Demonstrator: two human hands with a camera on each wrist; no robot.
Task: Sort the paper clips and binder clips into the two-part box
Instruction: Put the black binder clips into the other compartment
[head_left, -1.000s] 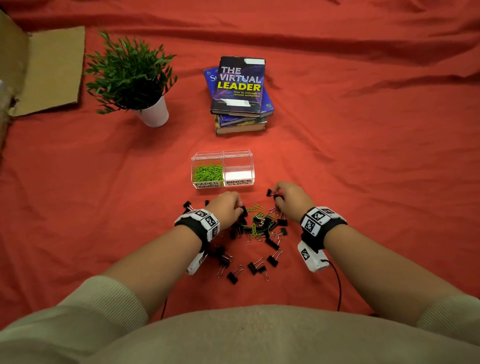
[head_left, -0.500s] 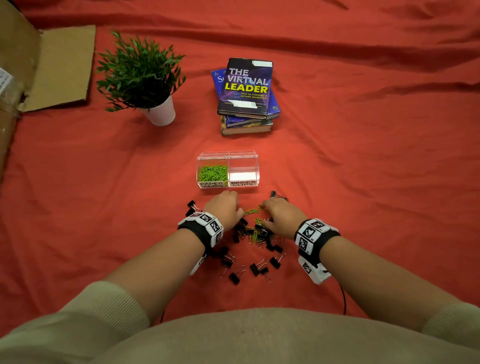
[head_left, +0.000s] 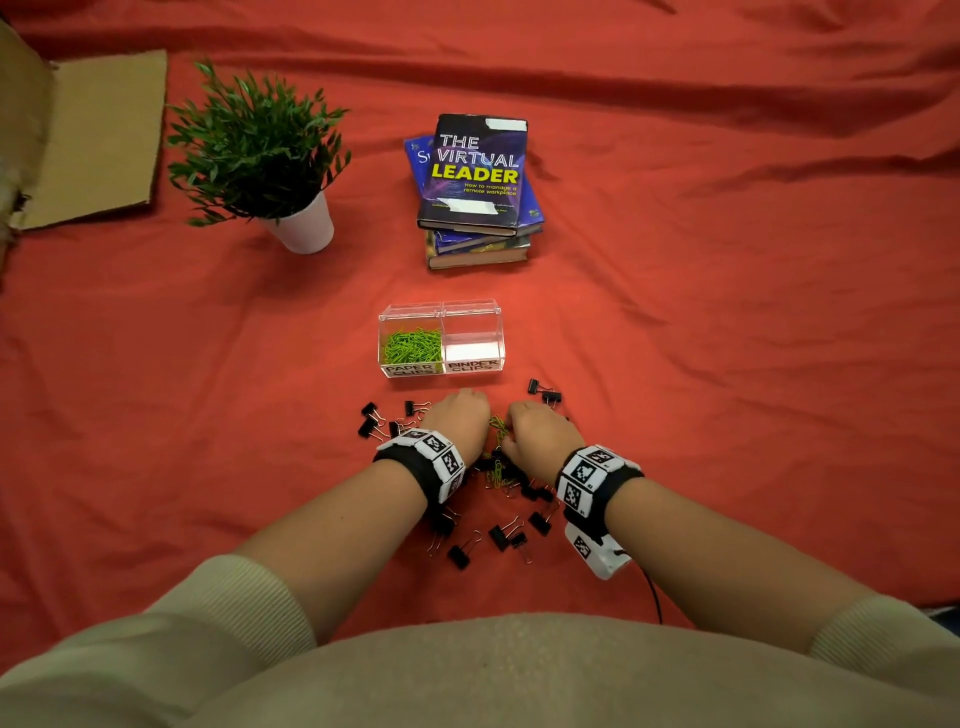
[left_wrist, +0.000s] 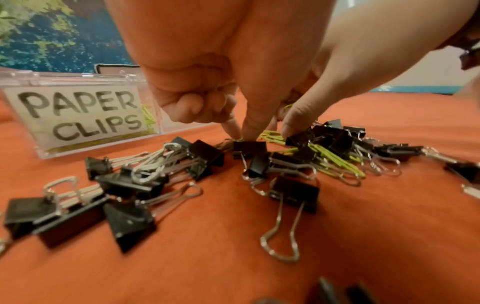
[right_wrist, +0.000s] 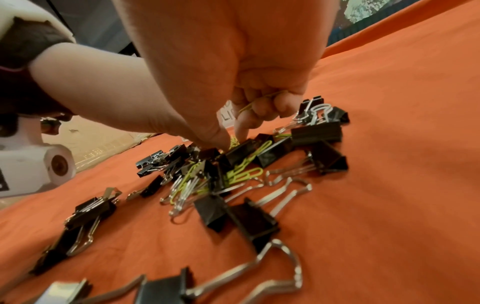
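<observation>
The clear two-part box (head_left: 474, 307) stands just beyond my hands; its left part, labelled PAPER CLIPS (left_wrist: 78, 115), holds green paper clips (head_left: 413, 345), and no clips show in its BINDER CLIPS part (head_left: 475, 338). Black binder clips (head_left: 498, 535) and green paper clips (right_wrist: 244, 174) lie mixed in a pile on the red cloth. My left hand (head_left: 460, 415) has its fingers curled, thumb and index tip (left_wrist: 237, 133) pinching down at a paper clip on the pile's far edge. My right hand (head_left: 535, 431) keeps a green paper clip (right_wrist: 259, 100) in its curled fingers while thumb and index (right_wrist: 233, 137) dig into the pile.
A stack of books (head_left: 478, 192) lies behind the box, with a potted plant (head_left: 260, 150) to its left. Flattened cardboard (head_left: 98, 135) sits at the far left. Loose binder clips (head_left: 545, 392) spread around both hands on the wrinkled cloth.
My right hand has moved left from the pile's right edge to beside my left hand. Both now work the far middle of the pile, almost touching.
</observation>
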